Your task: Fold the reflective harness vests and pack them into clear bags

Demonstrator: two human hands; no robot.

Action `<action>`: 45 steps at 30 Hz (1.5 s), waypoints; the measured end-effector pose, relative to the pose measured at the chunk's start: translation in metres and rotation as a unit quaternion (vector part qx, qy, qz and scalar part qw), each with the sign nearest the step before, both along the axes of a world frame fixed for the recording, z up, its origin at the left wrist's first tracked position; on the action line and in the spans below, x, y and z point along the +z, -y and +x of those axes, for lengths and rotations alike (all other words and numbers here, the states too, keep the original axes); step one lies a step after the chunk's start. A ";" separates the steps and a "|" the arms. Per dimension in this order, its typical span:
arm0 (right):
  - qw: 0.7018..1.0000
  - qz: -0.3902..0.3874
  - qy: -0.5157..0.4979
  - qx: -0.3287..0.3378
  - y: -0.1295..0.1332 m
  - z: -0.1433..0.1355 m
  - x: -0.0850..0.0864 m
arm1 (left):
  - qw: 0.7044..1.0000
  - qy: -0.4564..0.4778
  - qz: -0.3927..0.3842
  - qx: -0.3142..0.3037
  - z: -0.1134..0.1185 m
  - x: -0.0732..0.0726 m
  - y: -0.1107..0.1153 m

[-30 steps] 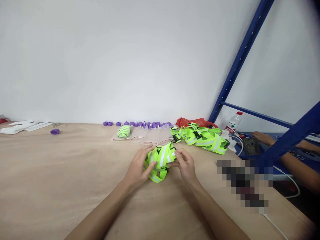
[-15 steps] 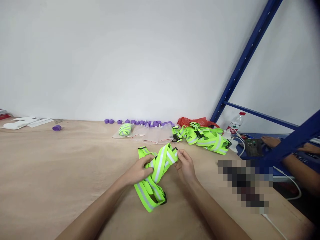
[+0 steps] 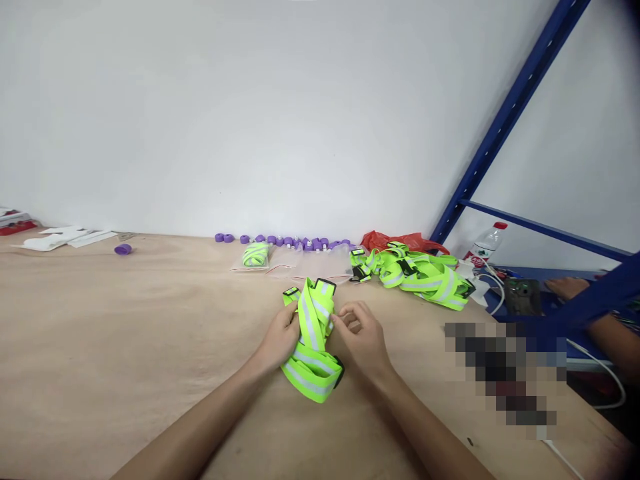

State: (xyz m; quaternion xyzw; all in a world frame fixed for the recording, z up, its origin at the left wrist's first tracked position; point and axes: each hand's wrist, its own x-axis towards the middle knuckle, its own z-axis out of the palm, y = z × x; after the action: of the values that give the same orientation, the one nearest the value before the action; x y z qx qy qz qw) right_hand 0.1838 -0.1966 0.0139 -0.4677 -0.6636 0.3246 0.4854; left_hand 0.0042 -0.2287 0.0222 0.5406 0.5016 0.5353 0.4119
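Note:
A neon green reflective strap [image 3: 311, 323] with silver stripes and black buckles is bunched above the table's middle. My left hand [image 3: 281, 337] grips its left side, thumb on top. Close against its right edge is my right hand [image 3: 361, 331], fingers curled and thumb and index finger pressed together at the strap's edge. How much of the strap the right fingers pinch is hard to make out. A looped part with a dark buckle hangs below the hands.
Along the wall lie purple rolls [image 3: 287, 242], a bagged green strap [image 3: 255, 254], clear bags [image 3: 320, 262] and a pile of green straps [image 3: 425, 277] before a red bag [image 3: 400, 239]. At right are a bottle [image 3: 486, 245], a blue frame [image 3: 515, 113] and another person's hand [image 3: 567, 288].
The strap has turned more upright and its loose lower loop has drawn in closer. My right hand has moved down from the top buckle to the strap's right edge. The view has shifted slightly.

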 end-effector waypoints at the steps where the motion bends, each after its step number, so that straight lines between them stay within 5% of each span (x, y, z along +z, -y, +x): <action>1: 1.000 -0.011 0.004 0.029 0.001 -0.001 0.000 | 1.000 0.025 -0.006 -0.001 0.002 -0.001 0.000; 6: 0.993 -0.068 -0.029 0.087 0.007 -0.006 0.004 | 0.987 0.155 -0.040 -0.032 0.007 -0.005 0.002; 11: 0.996 -0.011 0.048 0.073 0.011 -0.008 0.008 | 0.988 0.155 -0.022 0.004 0.011 -0.004 0.004; 20: 0.989 -0.064 0.035 0.125 0.010 -0.014 0.006 | 0.985 0.151 -0.084 -0.012 0.001 -0.004 0.003; 24: 0.995 0.037 0.049 0.074 0.005 -0.004 0.008 | 0.981 0.174 -0.086 0.012 -0.001 0.000 0.003; 30: 0.959 0.233 0.147 0.069 0.003 0.000 0.011 | 0.966 0.224 -0.128 0.016 0.007 0.004 0.008; 39: 0.973 0.140 0.178 0.032 0.011 -0.006 0.017 | 0.964 0.248 -0.095 -0.005 0.009 -0.010 0.011; 45: 0.970 0.150 0.187 0.043 0.013 -0.007 0.021 | 0.953 0.292 -0.073 0.033 0.012 -0.004 0.010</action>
State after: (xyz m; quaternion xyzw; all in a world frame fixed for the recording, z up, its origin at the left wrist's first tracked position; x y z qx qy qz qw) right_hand 0.1772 -0.2095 0.0349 -0.4127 -0.8035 0.1481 0.4027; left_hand 0.0165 -0.2389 0.0184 0.3120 0.4153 0.6449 0.5606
